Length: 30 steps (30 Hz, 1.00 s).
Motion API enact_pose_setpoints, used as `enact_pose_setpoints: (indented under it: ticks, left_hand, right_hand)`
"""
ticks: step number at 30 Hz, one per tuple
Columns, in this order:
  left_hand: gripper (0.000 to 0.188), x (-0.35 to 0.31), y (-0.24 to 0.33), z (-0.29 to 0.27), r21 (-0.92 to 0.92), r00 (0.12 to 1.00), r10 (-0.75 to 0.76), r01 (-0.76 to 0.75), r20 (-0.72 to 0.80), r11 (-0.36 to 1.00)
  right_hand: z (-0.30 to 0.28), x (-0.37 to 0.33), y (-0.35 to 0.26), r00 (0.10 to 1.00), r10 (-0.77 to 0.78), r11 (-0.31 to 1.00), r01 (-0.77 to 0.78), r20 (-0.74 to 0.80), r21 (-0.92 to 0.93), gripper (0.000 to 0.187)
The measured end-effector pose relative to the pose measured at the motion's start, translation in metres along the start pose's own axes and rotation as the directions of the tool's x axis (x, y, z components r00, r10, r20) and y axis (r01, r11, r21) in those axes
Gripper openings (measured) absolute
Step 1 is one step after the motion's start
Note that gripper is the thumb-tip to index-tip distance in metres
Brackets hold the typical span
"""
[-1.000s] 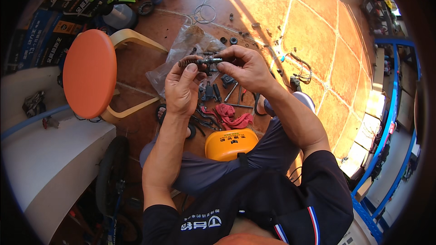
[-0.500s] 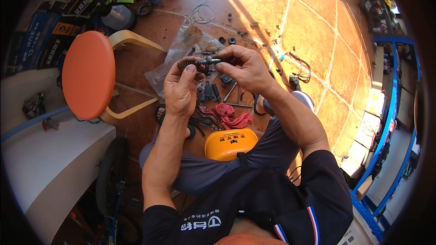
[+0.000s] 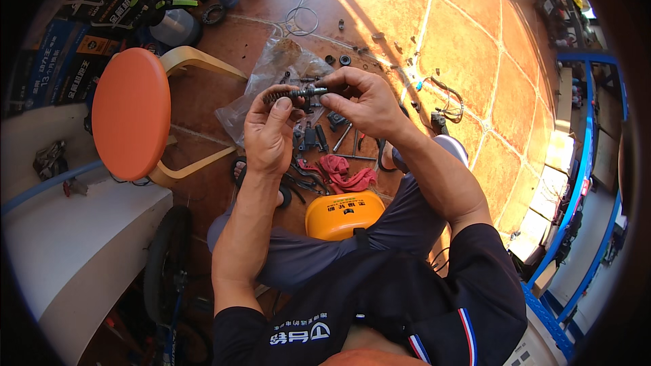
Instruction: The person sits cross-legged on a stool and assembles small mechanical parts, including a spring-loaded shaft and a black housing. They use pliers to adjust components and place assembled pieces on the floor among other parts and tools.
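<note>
A dark metal rod with a coil spring around it lies level between my two hands above the floor. My left hand is closed on the spring end, its thumb pressed along the near side. At the other end, the thumb and fingers of my right hand pinch the smoother tip. Below the hands, loose dark metal parts lie on the tiles, partly hidden by my fingers. A crumpled clear plastic bag is spread on the floor by my left hand. A red cloth lies nearer to me.
Between my legs is a yellow seat. An orange round stool stands at the left, near a white ledge and a black tyre. Small parts and a wire bundle lie right; a blue rack stands far right.
</note>
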<state>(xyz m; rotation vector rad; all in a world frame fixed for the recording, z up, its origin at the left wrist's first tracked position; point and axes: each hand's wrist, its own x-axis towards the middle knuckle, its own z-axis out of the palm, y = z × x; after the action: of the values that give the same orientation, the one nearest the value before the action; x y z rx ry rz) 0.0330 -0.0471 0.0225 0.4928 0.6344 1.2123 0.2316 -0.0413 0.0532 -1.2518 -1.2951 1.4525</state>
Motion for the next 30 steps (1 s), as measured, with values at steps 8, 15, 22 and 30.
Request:
enact_pose_setpoints:
  ticks: [8,15,22,30]
  left_hand:
    - [0.026,0.001,-0.002,-0.003,0.092,0.999,0.029,-0.026,-0.030,0.995]
    - [0.033,0.007,0.018,-0.009,0.312,0.951,-0.047,0.146,-0.306,0.939]
    - [0.027,0.015,0.050,-0.017,0.346,0.944,0.096,0.020,-0.315,0.938]
    - [0.026,0.008,0.055,-0.021,0.477,0.945,0.122,0.040,-0.303,0.878]
  right_hand:
    - [0.001,0.001,0.002,1.000,-0.001,0.999,0.000,-0.005,-0.040,0.022]
    - [-0.017,0.030,0.026,0.991,-0.009,0.999,0.003,-0.137,-0.037,0.020]
    - [-0.043,0.070,0.110,0.944,0.161,0.924,-0.247,-0.289,-0.291,0.027]
    - [-0.069,0.061,0.288,0.657,0.535,0.596,-0.739,-0.531,-0.314,0.034]
